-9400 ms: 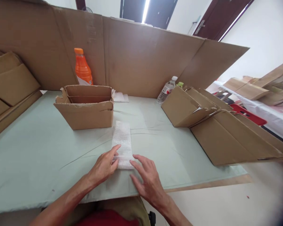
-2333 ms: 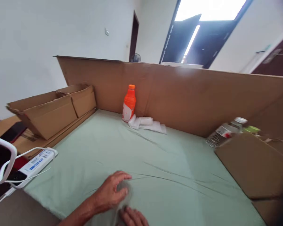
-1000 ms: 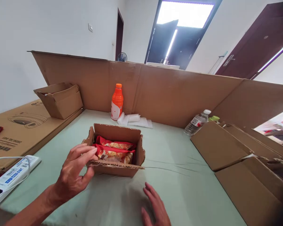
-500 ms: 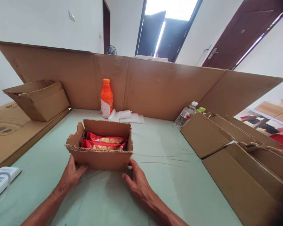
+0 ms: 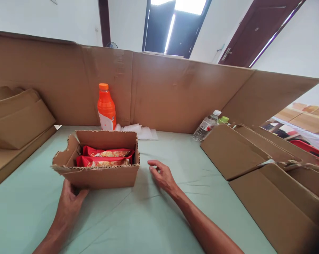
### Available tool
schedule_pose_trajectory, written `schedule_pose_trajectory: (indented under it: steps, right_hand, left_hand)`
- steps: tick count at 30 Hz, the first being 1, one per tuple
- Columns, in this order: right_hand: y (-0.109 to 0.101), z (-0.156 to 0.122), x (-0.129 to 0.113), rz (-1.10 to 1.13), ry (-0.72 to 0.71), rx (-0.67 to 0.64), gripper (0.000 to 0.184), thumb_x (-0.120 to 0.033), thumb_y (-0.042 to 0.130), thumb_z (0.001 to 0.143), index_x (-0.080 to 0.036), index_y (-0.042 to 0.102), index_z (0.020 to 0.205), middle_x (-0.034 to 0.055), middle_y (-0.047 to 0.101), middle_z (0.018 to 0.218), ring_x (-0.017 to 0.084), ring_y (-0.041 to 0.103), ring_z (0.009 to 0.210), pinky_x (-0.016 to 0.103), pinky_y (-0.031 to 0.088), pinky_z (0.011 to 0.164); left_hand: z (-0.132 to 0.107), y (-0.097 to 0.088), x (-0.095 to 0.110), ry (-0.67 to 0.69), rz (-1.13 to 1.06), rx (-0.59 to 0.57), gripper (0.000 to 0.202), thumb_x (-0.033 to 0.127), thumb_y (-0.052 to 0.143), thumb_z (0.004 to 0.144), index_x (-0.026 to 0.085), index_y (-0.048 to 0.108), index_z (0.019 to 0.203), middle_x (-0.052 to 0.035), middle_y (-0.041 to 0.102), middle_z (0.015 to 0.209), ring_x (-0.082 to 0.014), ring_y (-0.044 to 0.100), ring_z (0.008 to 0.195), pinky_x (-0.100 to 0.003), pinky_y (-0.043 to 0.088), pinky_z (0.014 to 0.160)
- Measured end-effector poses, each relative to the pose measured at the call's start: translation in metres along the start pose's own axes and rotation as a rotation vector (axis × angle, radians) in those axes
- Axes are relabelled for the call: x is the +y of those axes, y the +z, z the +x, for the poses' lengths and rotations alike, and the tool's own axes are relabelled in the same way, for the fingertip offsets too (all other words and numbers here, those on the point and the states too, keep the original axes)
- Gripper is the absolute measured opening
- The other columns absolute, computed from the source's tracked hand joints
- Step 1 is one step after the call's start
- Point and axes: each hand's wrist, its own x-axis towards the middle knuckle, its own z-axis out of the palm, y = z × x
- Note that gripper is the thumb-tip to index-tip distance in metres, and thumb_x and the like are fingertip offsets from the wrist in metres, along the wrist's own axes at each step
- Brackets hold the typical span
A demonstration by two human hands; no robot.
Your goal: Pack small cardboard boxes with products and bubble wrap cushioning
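Observation:
A small open cardboard box (image 5: 106, 176) with torn edges sits on the pale green table cover (image 5: 159, 218). Red snack packets (image 5: 103, 157) lie inside it. My left hand (image 5: 69, 204) presses against the box's near left bottom corner, fingers partly tucked under it. My right hand (image 5: 163, 174) hovers just right of the box, fingers loosely curled and apart, holding nothing.
An orange drink bottle (image 5: 105, 107) and folded white foam sheets (image 5: 138, 131) stand by the cardboard back wall (image 5: 175, 95). A clear water bottle (image 5: 205, 126) leans at the right. Flattened cardboard boxes (image 5: 267, 169) lie at the right, more cardboard (image 5: 13, 120) at the left.
The box has slid left across the table. My right hand has come off the box's near right corner and moved to its right. My left hand stays at the near left corner.

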Motion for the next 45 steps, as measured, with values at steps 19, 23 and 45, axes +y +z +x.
schedule_pose_trajectory:
  steps: [19, 23, 45]
  right_hand:
    - [0.001, 0.162, -0.018, -0.147, -0.182, 0.311, 0.008, -0.021, 0.06, 0.087, -0.023, 0.068, 0.088, 0.0067, 0.058, 0.142, 0.024, 0.05, 0.133, 0.043, 0.037, 0.112]
    - [-0.052, 0.035, 0.005, -0.265, -0.434, 0.051, 0.015, -0.018, 0.055, 0.087, -0.023, 0.069, 0.087, 0.0099, 0.063, 0.136, 0.027, 0.055, 0.129, 0.048, 0.042, 0.107]
    - [-0.031, 0.044, 0.014, -0.11, -0.006, 0.268, 0.016, -0.036, 0.067, 0.073, -0.021, 0.068, 0.075, 0.0131, 0.074, 0.106, 0.032, 0.062, 0.109, 0.053, 0.042, 0.1]
  left_hand:
    - [0.002, 0.001, -0.025, -0.058, 0.014, 0.055, 0.071, 0.04, 0.075, 0.065, 0.018, 0.05, 0.129, -0.008, 0.064, 0.111, -0.0314, 0.059, 0.115, -0.046, 0.046, 0.106]
    - [0.007, -0.003, -0.026, -0.007, 0.026, 0.03, 0.069, 0.036, 0.075, 0.065, 0.019, 0.05, 0.128, -0.0074, 0.063, 0.114, -0.0285, 0.06, 0.109, -0.044, 0.046, 0.104]
    - [0.007, -0.005, 0.007, -0.027, -0.106, 0.028, 0.081, 0.031, 0.066, 0.056, 0.018, 0.043, 0.132, -0.0129, 0.061, 0.118, -0.028, 0.06, 0.11, -0.042, 0.048, 0.098]
